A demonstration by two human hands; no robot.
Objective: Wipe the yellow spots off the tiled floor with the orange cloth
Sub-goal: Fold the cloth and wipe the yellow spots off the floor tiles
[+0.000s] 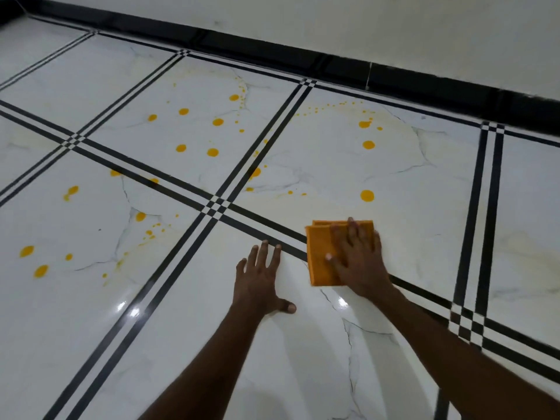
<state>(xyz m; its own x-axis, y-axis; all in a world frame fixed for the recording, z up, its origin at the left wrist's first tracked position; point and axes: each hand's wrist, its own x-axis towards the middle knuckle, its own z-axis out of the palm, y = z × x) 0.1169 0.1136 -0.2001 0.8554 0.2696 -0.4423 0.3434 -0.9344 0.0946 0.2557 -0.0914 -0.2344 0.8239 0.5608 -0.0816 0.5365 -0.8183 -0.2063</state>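
- Your two bare forearms reach up from the bottom edge over the glossy white marble-look tiled floor with its black double-line borders.
- Your left hand lies flat on the nearest tile, fingers straight and spread, thumb out to the side, holding nothing.
- Your right hand presses down on the folded square orange cloth; the fingers are straight and spread across its top, not curled round it.
- The cloth sits flat on the floor just beside your left fingertips, lying over the black border lines between two tiles.
- One round yellow spot lies near the cloth's far edge, apart from it.
- More yellow spots, large and small, are scattered over the farther tiles and the tiles to your left.
- Faint yellowish smears show around the spots on the far tiles.
- A black skirting strip runs along the foot of the white wall at the far side.
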